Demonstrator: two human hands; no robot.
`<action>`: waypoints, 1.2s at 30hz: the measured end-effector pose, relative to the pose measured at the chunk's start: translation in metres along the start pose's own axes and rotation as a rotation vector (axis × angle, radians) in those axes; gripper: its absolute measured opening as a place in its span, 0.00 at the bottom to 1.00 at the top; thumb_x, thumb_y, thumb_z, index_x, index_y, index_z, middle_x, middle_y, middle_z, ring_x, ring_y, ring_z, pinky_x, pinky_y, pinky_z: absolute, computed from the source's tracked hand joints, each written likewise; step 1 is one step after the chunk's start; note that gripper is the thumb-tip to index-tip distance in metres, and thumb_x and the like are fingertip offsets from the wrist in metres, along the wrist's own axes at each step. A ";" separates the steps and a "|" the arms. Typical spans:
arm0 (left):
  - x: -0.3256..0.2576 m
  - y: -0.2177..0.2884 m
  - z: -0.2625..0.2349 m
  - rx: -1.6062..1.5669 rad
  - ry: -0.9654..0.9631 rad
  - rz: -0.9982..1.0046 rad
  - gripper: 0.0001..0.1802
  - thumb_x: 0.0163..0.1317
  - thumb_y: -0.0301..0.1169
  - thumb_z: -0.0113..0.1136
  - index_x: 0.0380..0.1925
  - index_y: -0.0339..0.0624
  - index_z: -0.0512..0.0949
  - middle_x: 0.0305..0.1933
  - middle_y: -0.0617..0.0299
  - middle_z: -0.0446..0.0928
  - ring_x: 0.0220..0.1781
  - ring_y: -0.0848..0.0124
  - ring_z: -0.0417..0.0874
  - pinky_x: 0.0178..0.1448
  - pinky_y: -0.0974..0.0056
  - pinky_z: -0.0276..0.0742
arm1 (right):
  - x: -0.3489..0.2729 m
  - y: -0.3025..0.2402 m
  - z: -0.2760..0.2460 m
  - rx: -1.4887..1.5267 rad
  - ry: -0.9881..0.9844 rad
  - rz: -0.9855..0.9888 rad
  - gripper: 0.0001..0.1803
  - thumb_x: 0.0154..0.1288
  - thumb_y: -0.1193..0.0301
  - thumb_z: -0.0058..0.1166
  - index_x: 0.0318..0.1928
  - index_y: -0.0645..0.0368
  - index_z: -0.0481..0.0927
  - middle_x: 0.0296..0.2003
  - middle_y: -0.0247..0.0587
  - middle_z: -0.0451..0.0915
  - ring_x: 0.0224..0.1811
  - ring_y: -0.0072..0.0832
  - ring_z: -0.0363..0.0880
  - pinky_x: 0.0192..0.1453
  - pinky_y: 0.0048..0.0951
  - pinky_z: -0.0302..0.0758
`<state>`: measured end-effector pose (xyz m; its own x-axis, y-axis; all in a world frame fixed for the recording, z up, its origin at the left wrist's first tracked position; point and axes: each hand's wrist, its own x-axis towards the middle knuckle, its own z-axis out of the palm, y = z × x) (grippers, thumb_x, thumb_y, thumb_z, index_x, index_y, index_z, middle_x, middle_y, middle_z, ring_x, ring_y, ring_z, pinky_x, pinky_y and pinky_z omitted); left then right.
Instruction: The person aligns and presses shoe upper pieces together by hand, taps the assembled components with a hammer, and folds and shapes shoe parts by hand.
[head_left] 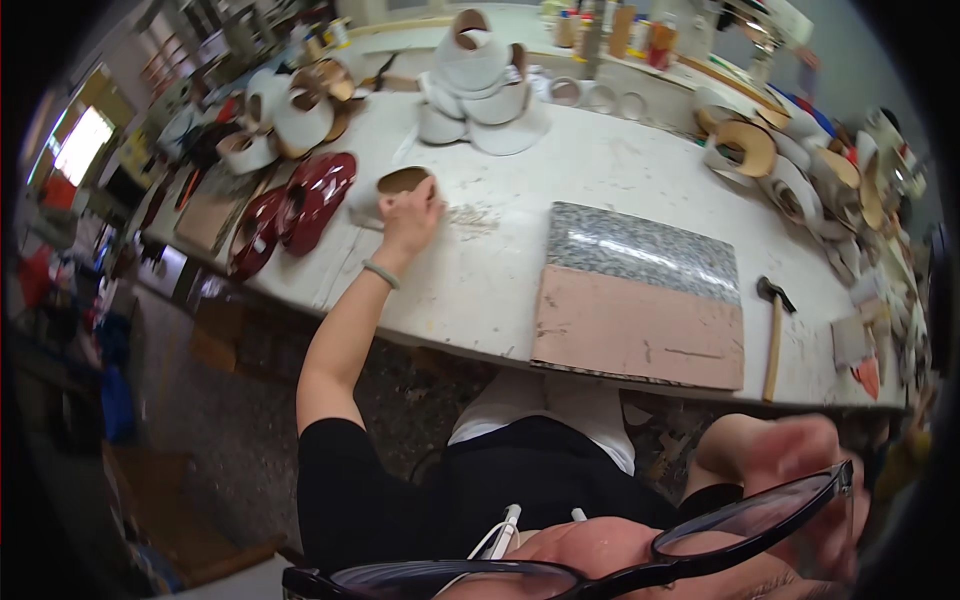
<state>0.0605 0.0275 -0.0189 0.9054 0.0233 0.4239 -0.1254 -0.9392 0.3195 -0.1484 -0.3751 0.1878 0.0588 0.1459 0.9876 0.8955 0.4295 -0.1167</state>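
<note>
White, with a tan inner face, a curved piece (398, 180) stands on the pale tabletop (480, 290) in the head view, toward the left and beyond the near edge. The person's left hand (411, 208) is narrowed on its near right side, the fingers bent against the rim; a pale green bracelet (381, 273) circles that wrist. The right hand (800, 465) is raised at the lower right, beside the dark-framed glasses (750, 515); it is blurred and partly hidden behind them, so whether it is wide, narrow or holding anything cannot be told.

Left of the curved piece, two glossy dark red shoes (318, 200) lie close together. Beyond it, a stack of white pieces (475, 95) rises in overlapping layers, and more white and tan pieces (303, 118) crowd the far left. Right of the middle lies a speckled grey slab (640, 240), its nearer part covered by a pinkish-brown sheet (640, 325). Just beside the slab's right side, a hammer (774, 345) rests with its dark head away from the person and its wooden handle pointing to the near edge. White and tan curved parts (790, 185) are heaped along the right end, and bottles (661, 45) stand at the back.
</note>
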 end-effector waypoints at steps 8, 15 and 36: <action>-0.001 0.170 -0.071 -1.795 -0.013 -0.165 0.17 0.68 0.30 0.44 0.54 0.36 0.70 0.50 0.53 0.76 0.48 0.66 0.78 0.53 0.57 0.73 | -0.064 0.046 -0.013 -0.730 -0.116 0.592 0.18 0.52 0.82 0.63 0.46 0.65 0.79 0.39 0.46 0.79 0.42 0.39 0.77 0.44 0.34 0.74; -0.060 0.199 0.005 -0.852 -0.672 -0.119 0.24 0.59 0.42 0.62 0.51 0.43 0.71 0.44 0.62 0.73 0.44 0.70 0.74 0.48 0.62 0.70 | -0.193 0.093 0.019 -0.575 -0.302 1.018 0.15 0.64 0.73 0.51 0.51 0.62 0.77 0.51 0.52 0.74 0.55 0.47 0.71 0.59 0.38 0.69; -0.109 0.226 0.019 -1.405 -0.017 -0.270 0.14 0.71 0.34 0.51 0.36 0.32 0.76 0.31 0.59 0.78 0.32 0.74 0.74 0.38 0.69 0.71 | -0.189 0.131 0.046 -0.333 0.267 1.231 0.22 0.70 0.59 0.49 0.53 0.64 0.72 0.36 0.50 0.79 0.40 0.36 0.81 0.44 0.33 0.74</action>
<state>-0.0585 -0.1939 -0.0087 0.9692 0.1297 0.2092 -0.2328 0.2061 0.9504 -0.0629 -0.3054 -0.0191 0.9654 0.0857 0.2464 0.2546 -0.1048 -0.9613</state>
